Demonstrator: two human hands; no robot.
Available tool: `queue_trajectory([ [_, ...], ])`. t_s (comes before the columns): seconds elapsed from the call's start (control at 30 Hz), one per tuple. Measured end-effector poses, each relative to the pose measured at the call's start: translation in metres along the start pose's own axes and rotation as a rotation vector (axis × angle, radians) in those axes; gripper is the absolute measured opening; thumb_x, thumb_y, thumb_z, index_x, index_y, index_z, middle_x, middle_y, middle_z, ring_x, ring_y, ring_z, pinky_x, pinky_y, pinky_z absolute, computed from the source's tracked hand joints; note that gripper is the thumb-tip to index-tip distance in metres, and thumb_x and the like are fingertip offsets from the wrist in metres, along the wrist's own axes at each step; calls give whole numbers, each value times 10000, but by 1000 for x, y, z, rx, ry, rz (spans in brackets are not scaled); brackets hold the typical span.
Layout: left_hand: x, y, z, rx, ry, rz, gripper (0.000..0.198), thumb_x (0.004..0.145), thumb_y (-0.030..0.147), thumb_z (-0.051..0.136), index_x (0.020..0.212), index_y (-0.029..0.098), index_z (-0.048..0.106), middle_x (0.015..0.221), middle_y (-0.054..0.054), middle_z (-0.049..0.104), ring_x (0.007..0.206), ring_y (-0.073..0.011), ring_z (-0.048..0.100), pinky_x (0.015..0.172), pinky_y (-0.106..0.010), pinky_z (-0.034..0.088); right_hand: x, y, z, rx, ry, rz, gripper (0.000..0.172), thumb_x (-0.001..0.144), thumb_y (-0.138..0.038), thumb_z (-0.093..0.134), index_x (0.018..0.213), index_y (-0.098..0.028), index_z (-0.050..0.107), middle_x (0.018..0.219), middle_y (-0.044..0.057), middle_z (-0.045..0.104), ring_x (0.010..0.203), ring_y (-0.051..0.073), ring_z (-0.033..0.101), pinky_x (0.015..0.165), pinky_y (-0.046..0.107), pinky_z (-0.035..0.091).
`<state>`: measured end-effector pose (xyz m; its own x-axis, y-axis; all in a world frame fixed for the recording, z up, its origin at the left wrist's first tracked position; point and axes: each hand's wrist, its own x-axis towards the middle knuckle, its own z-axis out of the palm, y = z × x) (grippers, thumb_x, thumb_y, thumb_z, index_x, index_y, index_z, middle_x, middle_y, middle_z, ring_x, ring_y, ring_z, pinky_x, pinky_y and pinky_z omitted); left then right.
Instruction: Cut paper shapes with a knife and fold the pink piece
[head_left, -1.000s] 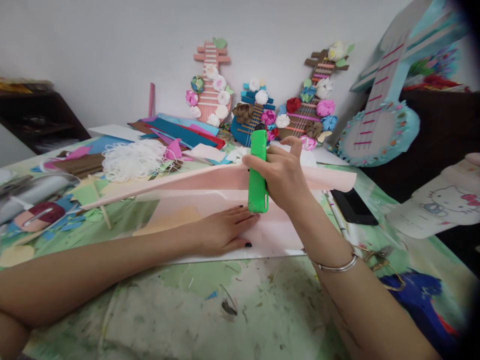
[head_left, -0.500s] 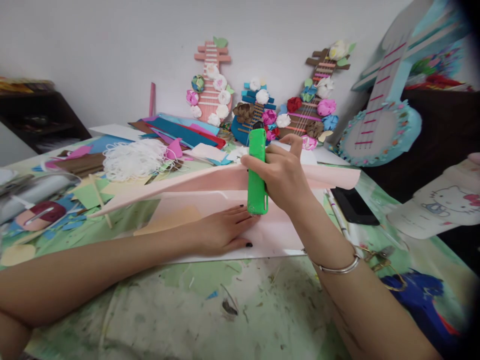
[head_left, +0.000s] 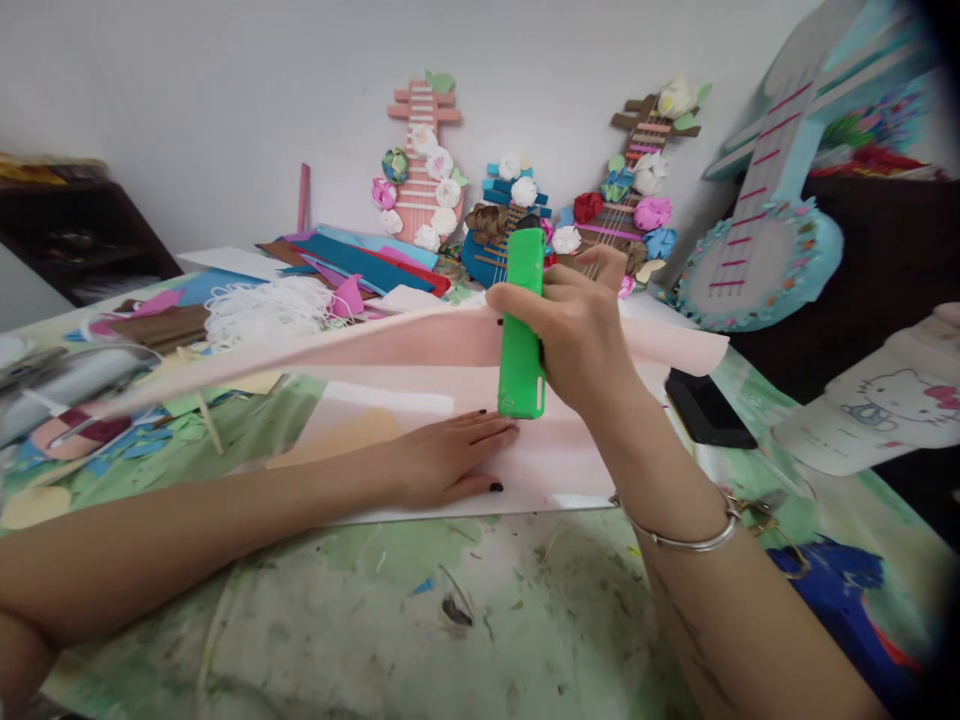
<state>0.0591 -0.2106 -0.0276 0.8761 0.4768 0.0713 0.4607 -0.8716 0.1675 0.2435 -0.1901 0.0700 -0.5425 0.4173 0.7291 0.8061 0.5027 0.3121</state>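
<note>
My right hand (head_left: 581,335) is closed round a green utility knife (head_left: 521,325), held upright with its lower end over a pale pink sheet of paper (head_left: 420,365). The long upper flap of that sheet is lifted off the table and stretches from far left to right. My left hand (head_left: 450,455) lies flat with fingers stretched out on the lower part of the pink sheet, just below the knife's lower end. A silver bangle (head_left: 686,535) sits on my right wrist.
Paper guitars with paper flowers (head_left: 517,215) lean on the back wall; a big blue one (head_left: 757,250) stands at the right. White string (head_left: 262,310), coloured paper scraps (head_left: 360,265), a black phone (head_left: 705,410), scissors (head_left: 765,515) and a cartoon-cat cloth (head_left: 877,405) surround the paint-stained table (head_left: 450,620).
My right hand has lifted the green knife a little up and right. The pink sheet's upper flap has risen and swung further left. My left hand has stayed put.
</note>
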Motion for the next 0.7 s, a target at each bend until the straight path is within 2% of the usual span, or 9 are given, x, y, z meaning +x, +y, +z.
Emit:
queue_trajectory([
  [0.17,-1,2,-3,-20,8,-7,611,993,479,340,1480,111,299,1544,-135,295,1427,-246,282,1177,-379,229,-1,-2,3,-5,-57,-3,325,936,-108,398,995,-279,668,673,11,571,758,184,517,917,460,265],
  [0.33,0,4,-5,-14,8,34,611,988,478,369,1453,82,357,1531,-144,318,1423,-249,292,1183,-384,229,-7,2,11,-35,-44,2,340,941,-91,388,1058,-281,645,712,21,623,828,200,538,948,473,250],
  [0.5,-1,4,-6,6,22,43,607,982,466,400,1443,71,379,1502,-148,370,1401,-259,337,1172,-386,264,-15,8,29,-38,-34,19,378,885,-37,440,1110,-284,615,802,34,695,976,233,529,976,504,189],
  [0.6,-2,4,-6,2,40,57,584,982,454,406,1426,76,409,1478,-147,410,1377,-268,379,1149,-401,317,-20,9,43,-31,-87,72,394,840,-40,503,1140,-276,601,895,56,726,1062,264,507,989,538,168],
  [0.7,-4,2,-5,-6,106,81,531,988,429,400,1392,89,458,1448,-148,455,1346,-259,427,1124,-396,362,-25,10,56,-3,-146,138,436,831,-50,513,1201,-273,574,1038,89,722,1183,304,452,1003,572,160],
])
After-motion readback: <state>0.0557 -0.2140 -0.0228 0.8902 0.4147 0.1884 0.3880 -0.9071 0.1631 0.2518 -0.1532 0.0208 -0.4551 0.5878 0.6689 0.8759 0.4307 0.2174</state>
